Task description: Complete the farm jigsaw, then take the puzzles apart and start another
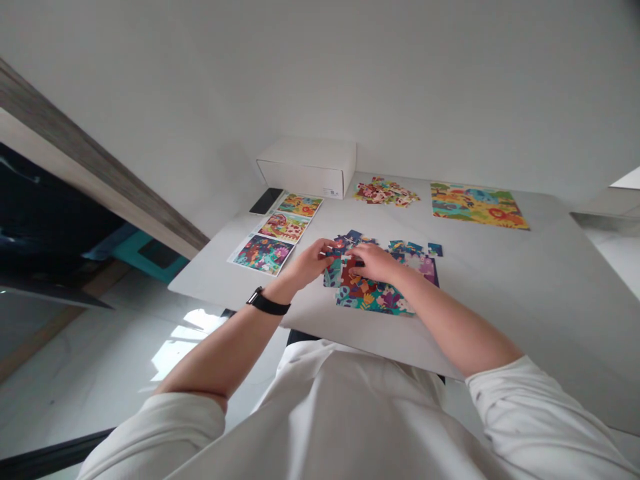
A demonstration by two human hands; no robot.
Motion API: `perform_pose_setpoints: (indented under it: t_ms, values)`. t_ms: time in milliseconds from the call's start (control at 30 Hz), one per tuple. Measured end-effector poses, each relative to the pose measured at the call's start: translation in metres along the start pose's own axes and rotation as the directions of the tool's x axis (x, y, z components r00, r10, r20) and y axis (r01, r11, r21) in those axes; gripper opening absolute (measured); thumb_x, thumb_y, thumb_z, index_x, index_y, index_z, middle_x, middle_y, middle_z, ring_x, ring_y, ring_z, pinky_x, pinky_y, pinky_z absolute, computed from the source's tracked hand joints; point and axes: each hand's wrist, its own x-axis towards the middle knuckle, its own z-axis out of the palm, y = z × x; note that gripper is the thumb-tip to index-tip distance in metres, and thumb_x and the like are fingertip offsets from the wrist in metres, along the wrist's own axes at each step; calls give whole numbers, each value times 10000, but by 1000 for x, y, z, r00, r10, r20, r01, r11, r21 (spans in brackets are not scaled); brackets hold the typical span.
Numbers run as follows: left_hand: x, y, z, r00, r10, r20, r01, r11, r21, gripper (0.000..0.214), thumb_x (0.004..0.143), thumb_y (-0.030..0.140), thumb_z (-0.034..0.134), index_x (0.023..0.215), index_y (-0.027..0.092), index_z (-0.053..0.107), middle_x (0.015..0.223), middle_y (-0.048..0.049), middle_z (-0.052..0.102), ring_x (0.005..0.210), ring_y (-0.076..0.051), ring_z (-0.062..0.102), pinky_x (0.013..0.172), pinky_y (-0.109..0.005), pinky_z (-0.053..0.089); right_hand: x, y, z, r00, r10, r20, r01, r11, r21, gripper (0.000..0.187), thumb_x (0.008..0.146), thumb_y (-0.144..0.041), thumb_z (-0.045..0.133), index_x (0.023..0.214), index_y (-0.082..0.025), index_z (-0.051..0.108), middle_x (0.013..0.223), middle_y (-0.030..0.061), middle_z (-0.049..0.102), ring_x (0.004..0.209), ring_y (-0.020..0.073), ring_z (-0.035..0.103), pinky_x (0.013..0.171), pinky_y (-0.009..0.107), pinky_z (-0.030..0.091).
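A partly assembled colourful jigsaw (373, 293) lies on the white table (525, 287) in front of me. My left hand (311, 260), with a black watch on the wrist, pinches a small puzzle piece (334, 252) at the jigsaw's upper left edge. My right hand (375, 261) rests curled on top of the jigsaw, fingers pressed on its pieces right beside the left hand. Several loose blue pieces (400, 245) lie just beyond both hands.
Three picture cards (280, 230) lie in a row at the left, a black phone (267, 200) behind them. A white box (307, 167) stands at the back. A heap of loose pieces (385, 192) and a finished yellow puzzle (477, 205) lie far right.
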Motion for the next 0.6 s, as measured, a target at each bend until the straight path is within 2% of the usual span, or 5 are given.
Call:
perform_pose_setpoints:
  t_ms: [133, 267, 433, 533, 600]
  values:
    - [0, -8, 5, 995, 75, 59, -75, 997, -7, 605, 752, 95, 740, 1332, 218, 618, 1185, -73, 702, 967, -155, 701, 773, -255, 581, 0, 2, 1, 998, 13, -63, -4, 990, 142, 332, 906, -276, 825, 1229, -209, 783, 1139, 115, 716, 1031, 250, 686, 957, 384, 532]
    - [-1, -5, 6, 992, 122, 39, -122, 993, -9, 603, 781, 113, 752, 1356, 217, 604, 1223, -88, 697, 969, -165, 730, 772, -262, 589, 2, 1, -3, 995, 48, -91, -22, 961, 276, 212, 917, -278, 806, 1120, -219, 813, 974, 58, 701, 878, 198, 671, 871, 336, 534]
    - [2, -2, 8, 984, 176, -31, -172, 979, 113, 545, 805, 109, 736, 1329, 208, 622, 1180, -75, 701, 949, -162, 743, 765, -251, 586, 3, -1, -5, 993, 106, 43, -114, 868, 484, 177, 944, -275, 749, 1105, -205, 776, 1048, 60, 765, 891, 192, 715, 829, 307, 545]
    - [7, -2, 8, 977, 202, -62, -182, 955, 233, 524, 821, 85, 702, 1324, 213, 633, 1158, -68, 722, 977, -169, 738, 813, -268, 599, 2, -2, -3, 990, 87, 108, -129, 858, 497, 162, 923, -244, 751, 1080, -202, 760, 1009, 48, 790, 886, 199, 730, 825, 307, 548]
    - [10, -3, 6, 973, 220, -72, -188, 931, 313, 531, 829, 69, 674, 1338, 216, 628, 1188, -75, 724, 1021, -182, 733, 872, -299, 610, 1, -1, -1, 992, 80, 99, -119, 870, 479, 195, 889, -205, 765, 1084, -201, 759, 973, 41, 792, 882, 200, 732, 837, 313, 552]
